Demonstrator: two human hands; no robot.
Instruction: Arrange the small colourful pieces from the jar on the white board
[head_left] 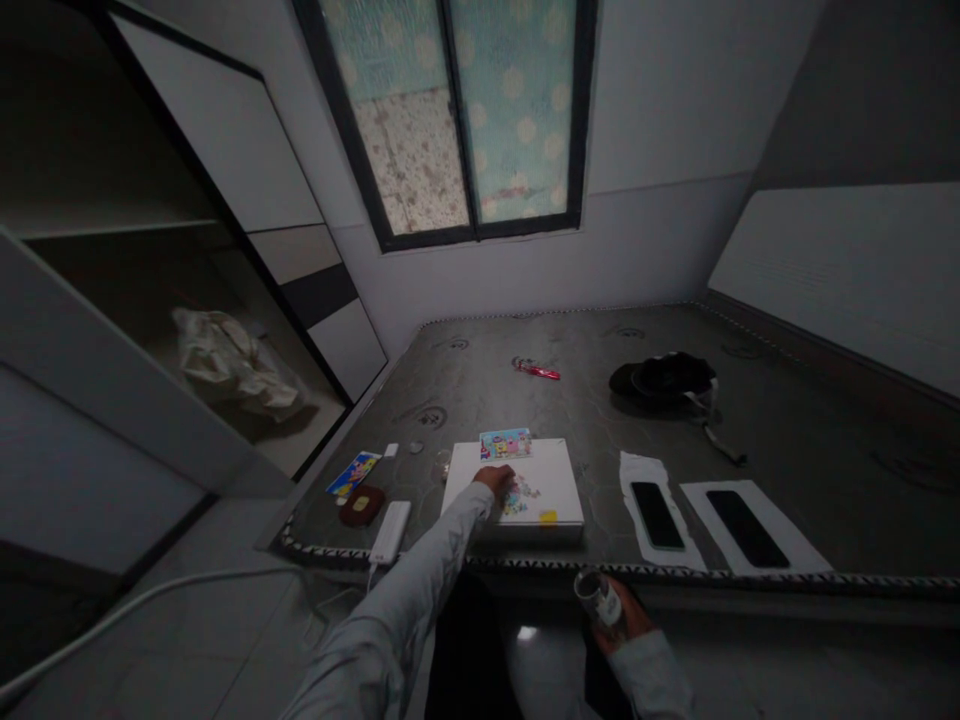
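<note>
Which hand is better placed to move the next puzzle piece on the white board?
Left: the left hand already rests on the white board beside the puzzle pieces; the right hand holds a small jar below the edge.

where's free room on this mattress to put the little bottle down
Bare stretch behind the white board, between the red wrapper and black cap; also far right past the phones. Crowded: front edge, left of the left hand.

Long pale grey sleeves cover both arms to the wrist, leaving the left hand (495, 479) and right hand (626, 620) bare.
</note>
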